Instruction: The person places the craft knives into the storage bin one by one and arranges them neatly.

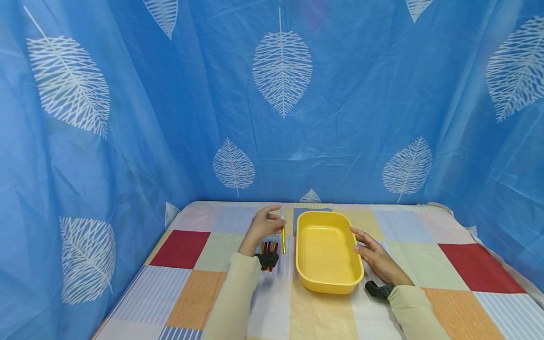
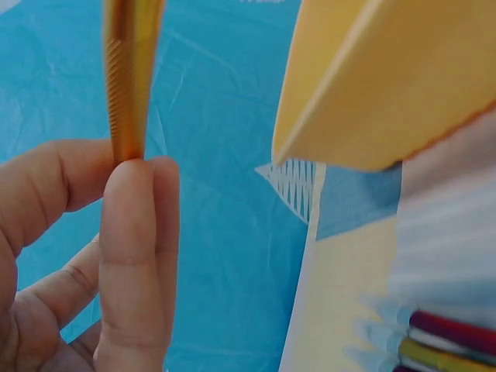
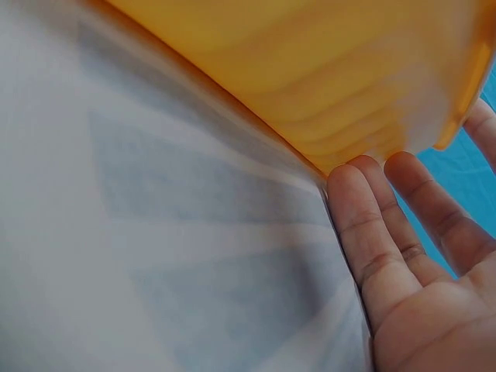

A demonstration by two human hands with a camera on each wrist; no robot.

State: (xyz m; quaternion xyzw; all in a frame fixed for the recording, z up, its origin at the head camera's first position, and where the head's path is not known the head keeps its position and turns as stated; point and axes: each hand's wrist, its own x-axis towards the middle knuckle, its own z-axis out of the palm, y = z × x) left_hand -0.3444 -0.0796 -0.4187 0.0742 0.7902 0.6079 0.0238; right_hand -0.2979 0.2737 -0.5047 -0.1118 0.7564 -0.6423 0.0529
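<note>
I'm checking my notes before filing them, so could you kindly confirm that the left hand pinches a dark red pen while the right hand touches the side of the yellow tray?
Not quite: the pen that the left hand pinches is yellow, not dark red, as the head view shows. The right hand does touch the side of the yellow tray.

And there, on the patchwork cloth [image 1: 320,311], just beside the left sleeve [image 1: 235,295], a tiny scrap of what looks like dark lettering [image 1: 229,266], and it's too small to make out! Across all three views, no word, brand or number can be read.
</note>
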